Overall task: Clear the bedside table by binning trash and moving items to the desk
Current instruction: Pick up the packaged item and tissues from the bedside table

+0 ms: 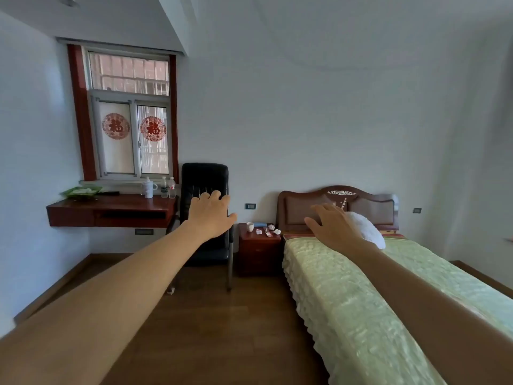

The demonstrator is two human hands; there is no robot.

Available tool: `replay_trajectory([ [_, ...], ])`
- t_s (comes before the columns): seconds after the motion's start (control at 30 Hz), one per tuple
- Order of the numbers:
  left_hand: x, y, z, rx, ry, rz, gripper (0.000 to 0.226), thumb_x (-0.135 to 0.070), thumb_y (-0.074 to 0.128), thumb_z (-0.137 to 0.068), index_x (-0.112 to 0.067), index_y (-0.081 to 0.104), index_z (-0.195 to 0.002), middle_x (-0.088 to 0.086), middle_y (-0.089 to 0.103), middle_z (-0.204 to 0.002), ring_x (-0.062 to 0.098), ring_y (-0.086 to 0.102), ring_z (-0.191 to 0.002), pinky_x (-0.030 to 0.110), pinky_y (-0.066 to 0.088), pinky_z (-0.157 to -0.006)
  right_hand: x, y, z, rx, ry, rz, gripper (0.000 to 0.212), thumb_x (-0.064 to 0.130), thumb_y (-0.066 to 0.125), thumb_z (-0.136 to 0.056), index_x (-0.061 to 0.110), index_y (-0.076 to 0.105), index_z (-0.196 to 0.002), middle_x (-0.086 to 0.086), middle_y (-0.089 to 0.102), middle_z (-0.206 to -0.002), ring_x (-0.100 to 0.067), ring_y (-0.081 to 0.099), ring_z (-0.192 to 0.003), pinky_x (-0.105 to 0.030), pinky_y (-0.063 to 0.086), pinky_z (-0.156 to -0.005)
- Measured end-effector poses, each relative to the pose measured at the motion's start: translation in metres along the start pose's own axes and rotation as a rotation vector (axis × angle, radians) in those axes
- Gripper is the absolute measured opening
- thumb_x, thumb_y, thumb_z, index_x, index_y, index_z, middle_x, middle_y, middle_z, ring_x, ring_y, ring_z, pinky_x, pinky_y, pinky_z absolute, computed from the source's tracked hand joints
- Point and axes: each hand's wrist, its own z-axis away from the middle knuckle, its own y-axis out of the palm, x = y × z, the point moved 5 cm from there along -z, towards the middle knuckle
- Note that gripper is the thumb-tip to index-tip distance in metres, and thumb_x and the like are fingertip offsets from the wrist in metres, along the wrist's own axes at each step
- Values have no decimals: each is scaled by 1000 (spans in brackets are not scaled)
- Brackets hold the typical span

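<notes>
Left hand: our left hand [212, 215] is stretched out ahead of us with its fingers [215, 195] spread and straight; it holds nothing and touches nothing.
Right hand: our right hand [333, 226] is out the same way, its fingers [323, 208] loosely spread and bare, hanging in the air in front of the bed [347, 301].
Bedside table: the bedside table [259, 252] stands well ahead of both hands, between the black chair [205, 237] and the bed.
Things on it: a small pale cup [250, 226], a blue flat item [260, 224] behind it that is too small to name, and crumpled paper scraps [270, 229] with some red in them.
Handling, paper: we judge the scraps light and soft, easy to gather and pinch in one hand for the bin; no bin shows in view.
Handling, cup: it looks stiff and perhaps breakable, so we would wrap our fingers round its wall and keep it upright; we cannot tell whether it holds liquid.
Desk: the red wooden desk [116, 211] under the window [127, 115] already carries a white jug [148, 188], two bottles [168, 187] and a green tray [80, 191].
Progress: we judge the task not yet begun.
</notes>
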Motion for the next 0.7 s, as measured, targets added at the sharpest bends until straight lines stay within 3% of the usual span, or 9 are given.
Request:
replay_trajectory([
  [0.7, -57, 135, -212, 84, -57, 5, 59, -49, 38, -93, -14, 36, -141, 11, 37, -145, 31, 40, -127, 44, 41, -97, -127, 99, -219, 45, -39, -7, 48, 40, 43, -97, 16, 43, -139, -6, 44, -144, -26, 33, -137, -46, 35, -107],
])
